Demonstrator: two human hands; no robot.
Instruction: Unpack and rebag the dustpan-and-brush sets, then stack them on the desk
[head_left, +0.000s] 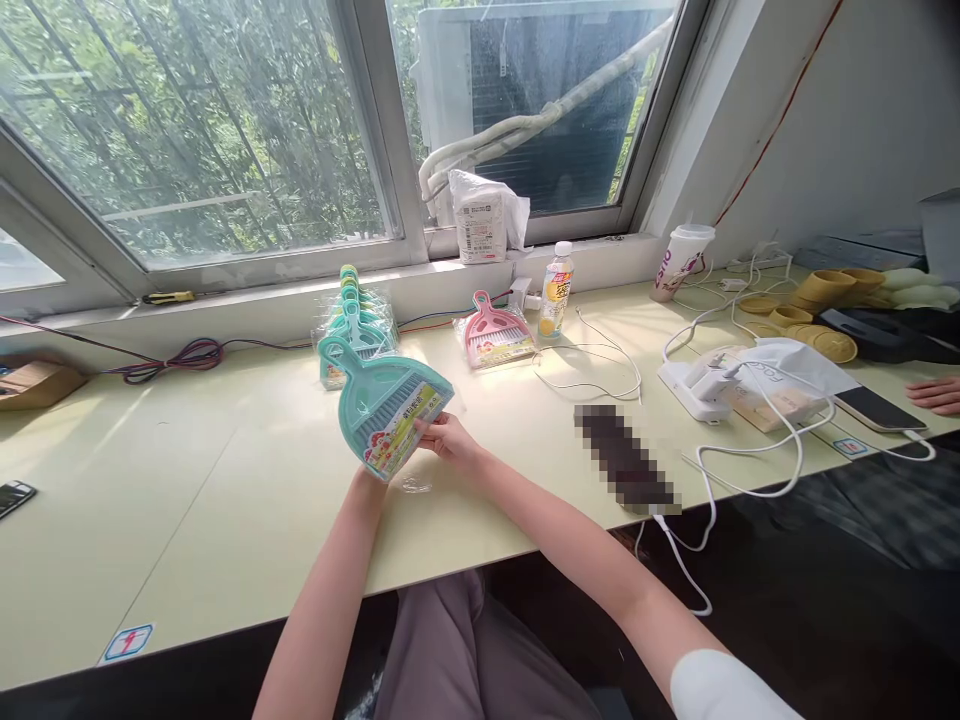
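Observation:
I hold a packaged teal mini dustpan and brush set [386,400] above the pale yellow table [225,500]. My right hand [448,440] pinches its lower right edge by the printed label. My left hand [369,475] is mostly hidden behind the pack's lower edge, its fingers out of sight. A stack of several similar teal sets [356,325] stands just behind, near the window sill. A pink set [493,335] lies to the right of that stack.
A drink bottle [556,290], white cables [600,365], a power strip [694,385], a cup [681,260], yellow dishes [814,310] and a phone [877,408] crowd the right side. Another person's hand [937,395] rests at the far right. A blurred dark object [626,460] lies near the table edge.

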